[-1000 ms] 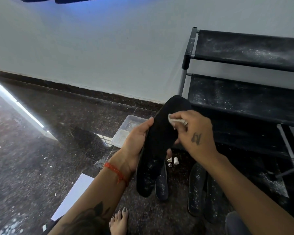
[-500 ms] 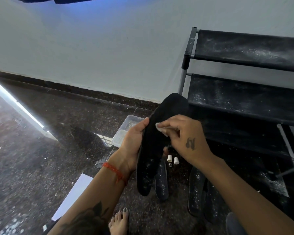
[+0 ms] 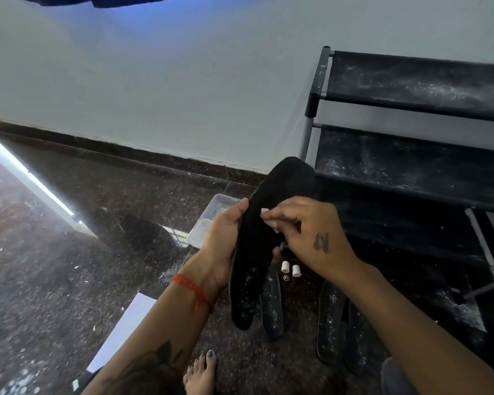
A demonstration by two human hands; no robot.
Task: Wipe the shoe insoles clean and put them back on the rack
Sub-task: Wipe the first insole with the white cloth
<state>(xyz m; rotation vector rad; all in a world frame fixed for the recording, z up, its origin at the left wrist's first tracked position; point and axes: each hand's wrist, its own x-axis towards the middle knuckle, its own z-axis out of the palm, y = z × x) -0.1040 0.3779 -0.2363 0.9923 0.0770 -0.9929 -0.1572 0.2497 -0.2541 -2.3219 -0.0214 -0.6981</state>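
Sheet of white paper (image 3: 123, 329), one, flat on the dark speckled floor (image 3: 54, 266) at lower left, lying away from the work. Clear plastic container (image 3: 210, 222), one, on the floor beside the wall; contents too blurred to name.

Left hand (image 3: 221, 246) grips the left edge of the held insole (image 3: 264, 223), thumb on the face and fingers behind. Judged purpose: to keep the insole raised and steady, face toward the person, as a firm backing for wiping. Its toe points up toward the rack; its heel hangs low with white specks remaining, so the lower part appears unwiped.

Right hand (image 3: 308, 232) pinches a small white wipe (image 3: 270, 220) between curled fingertips and presses it on the insole's middle. Judged stage: wiping in progress, upper part dark and clean.

Small white caps (image 3: 290, 267), two, with one tiny round item below them, on the floor under the hands.

Insoles on the floor: one (image 3: 271, 306) directly beneath the held one, and a pair (image 3: 340, 326) overlapping to its right, all dusty. Judged to be awaiting their turn. Total insoles visible: four.

Rack (image 3: 411, 166), one, at right, two dusty shelves plainly seen, a lower one in shadow; no insole returned yet
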